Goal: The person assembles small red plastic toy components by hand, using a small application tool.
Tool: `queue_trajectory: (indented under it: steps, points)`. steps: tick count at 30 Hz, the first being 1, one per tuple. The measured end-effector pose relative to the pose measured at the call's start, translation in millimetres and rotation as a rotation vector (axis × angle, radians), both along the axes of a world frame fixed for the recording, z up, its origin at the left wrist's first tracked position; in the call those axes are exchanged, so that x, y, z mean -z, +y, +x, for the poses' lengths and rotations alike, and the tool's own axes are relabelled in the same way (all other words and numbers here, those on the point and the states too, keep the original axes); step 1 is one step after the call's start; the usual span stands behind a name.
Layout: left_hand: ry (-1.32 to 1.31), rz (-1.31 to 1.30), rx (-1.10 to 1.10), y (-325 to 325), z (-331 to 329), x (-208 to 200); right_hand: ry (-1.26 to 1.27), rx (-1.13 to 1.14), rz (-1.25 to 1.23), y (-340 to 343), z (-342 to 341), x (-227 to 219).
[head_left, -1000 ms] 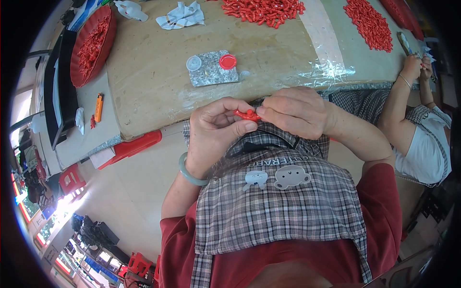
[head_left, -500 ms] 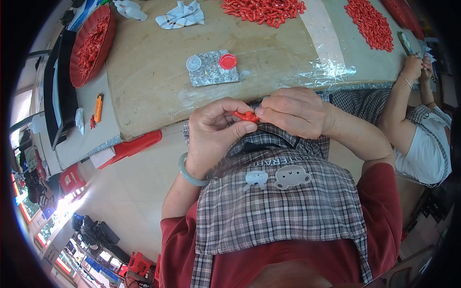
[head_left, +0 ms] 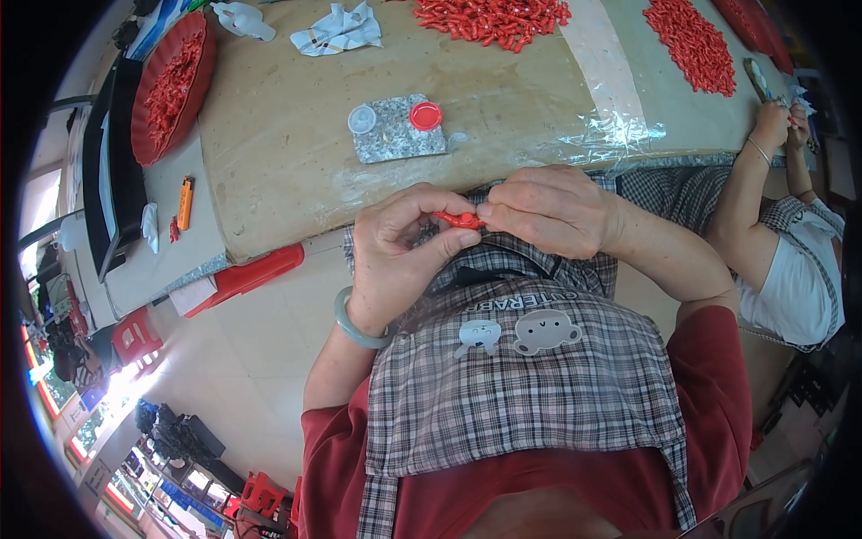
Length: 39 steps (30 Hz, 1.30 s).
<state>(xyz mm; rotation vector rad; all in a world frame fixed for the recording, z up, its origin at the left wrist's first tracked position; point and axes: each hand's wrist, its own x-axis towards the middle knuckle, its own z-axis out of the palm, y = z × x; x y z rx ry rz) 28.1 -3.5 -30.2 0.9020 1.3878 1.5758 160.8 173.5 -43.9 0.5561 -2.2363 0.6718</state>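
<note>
Between thumb and fingers, my left hand (head_left: 401, 235) pinches a small glossy red moulded piece (head_left: 460, 219), just in front of the table edge and above my plaid apron. The fingers of my right hand (head_left: 557, 214) are closed at the piece's right end; whether they hold a fine tool is hidden. Beyond my hands, a speckled grey stone slab (head_left: 397, 144) lies on the table. On it sit a small whitish round cap (head_left: 362, 119) and a red round cap (head_left: 426, 116), each like a shallow dish.
Red pieces form a heap (head_left: 492, 20) at the far middle and another (head_left: 690, 45) at far right. A red fluted tray (head_left: 199, 85) holds more on the left. An orange lighter (head_left: 185, 203) and crumpled tissue (head_left: 339, 29) lie nearby. A co-worker's hands (head_left: 783, 124) work at right.
The red piece has turned slightly in my left fingers. Both hands stay nearly in place, with my right fingers still at its right end.
</note>
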Motion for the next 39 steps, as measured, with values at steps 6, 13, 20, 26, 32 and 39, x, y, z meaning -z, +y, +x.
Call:
queue_trajectory:
  steps: [6, 13, 20, 26, 32, 39]
  points:
    - [0.161, 0.090, -0.049, 4.3, 1.2, 3.5, -0.024, 0.007, -0.059, -1.6, -2.7, -0.5]
    - [0.571, 0.222, -0.166, 8.0, -3.4, 7.4, -0.219, 0.141, -0.488, -20.9, -3.0, -10.7]
    - [0.559, 0.225, -0.192, 7.6, -2.1, 10.1, -0.220, 0.193, -0.579, -26.7, -3.6, -9.5]
    - [0.433, 0.190, -0.181, 9.4, -2.3, 11.0, -0.198, 0.211, -0.604, -26.3, -5.1, -9.0]
    - [0.632, 0.229, -0.173, 6.6, -4.7, 15.1, -0.214, 0.219, -0.585, -26.8, -4.5, -10.8]
    - [0.257, 0.137, -0.200, 7.4, -1.0, 14.9, -0.329, 0.207, -0.655, -28.6, -4.7, -14.0]
